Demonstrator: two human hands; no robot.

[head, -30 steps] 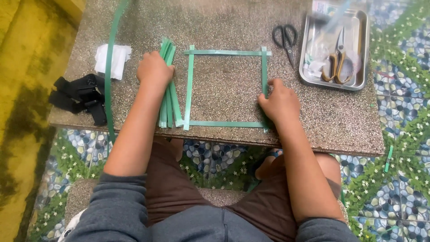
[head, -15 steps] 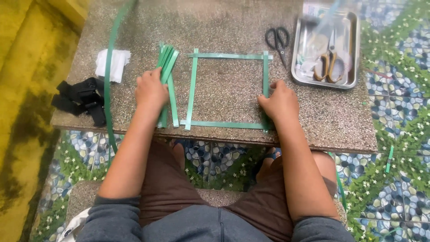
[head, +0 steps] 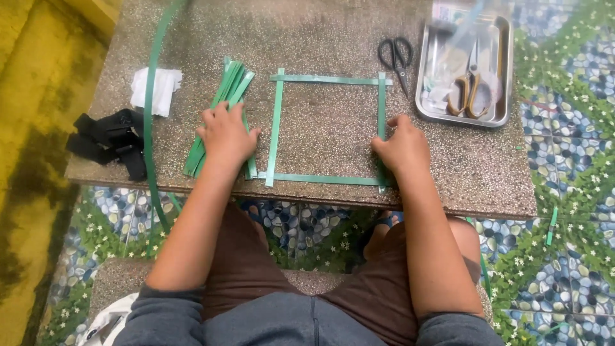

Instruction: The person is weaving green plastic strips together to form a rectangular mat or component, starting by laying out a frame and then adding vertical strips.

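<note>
Only one thing here looks like packaging: a clear plastic packet (head: 471, 16) at the far right corner of the table, lying partly over the far end of the metal tray (head: 426, 106). It is see-through with a pale, whitish look and a faint bluish streak, and it is too blurred to tell its exact shape or contents. No labels, signs or screens show anywhere in view.

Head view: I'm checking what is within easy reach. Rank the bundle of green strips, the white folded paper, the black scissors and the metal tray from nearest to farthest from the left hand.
From the left hand:
1. bundle of green strips, under the hand.
2. white folded paper, up and left.
3. black scissors, up and right, past the square.
4. metal tray, far right.
</note>
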